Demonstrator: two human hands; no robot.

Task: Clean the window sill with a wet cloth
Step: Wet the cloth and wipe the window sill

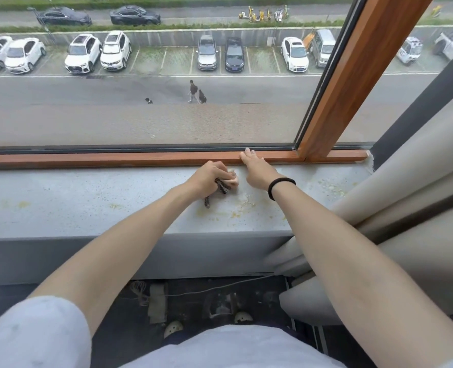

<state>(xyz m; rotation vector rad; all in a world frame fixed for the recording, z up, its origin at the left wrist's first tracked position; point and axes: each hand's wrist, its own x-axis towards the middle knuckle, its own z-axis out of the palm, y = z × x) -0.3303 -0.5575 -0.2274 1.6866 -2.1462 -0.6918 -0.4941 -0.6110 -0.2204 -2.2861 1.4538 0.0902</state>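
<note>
Near the middle of the frame the person's left hand (209, 176) is gripping a small bunched cloth, pale with a dark braided edging (229, 183). Its fingers are curling round the wad and pressing it down on the grey speckled stone window sill (87, 195), and a loose end of the edging is trailing onto the sill just below the hand. The right hand (257, 168), just right of the cloth, is lying open with straight fingers and holding nothing, its fingertips resting on the reddish-brown wooden bottom rail of the window frame (114, 158); a black band (280, 185) is circling its wrist. The job is looking only partly done, as far as I can judge: yellowish smears and crumbs (236, 212) are showing on the sill just below and to the right of the cloth, more are lying at the right end beside the folded beige curtain (411, 181), and fainter yellow marks are sitting toward the left edge of the frame. No stretch is reading as plainly wiped or wet (the speckled surface is making that hard to tell), so most of the sill's length is likely waiting for the cloth. As for containers, no bucket, basin or bowl is appearing anywhere in view, so where the cloth is being wetted cannot be told.
</note>
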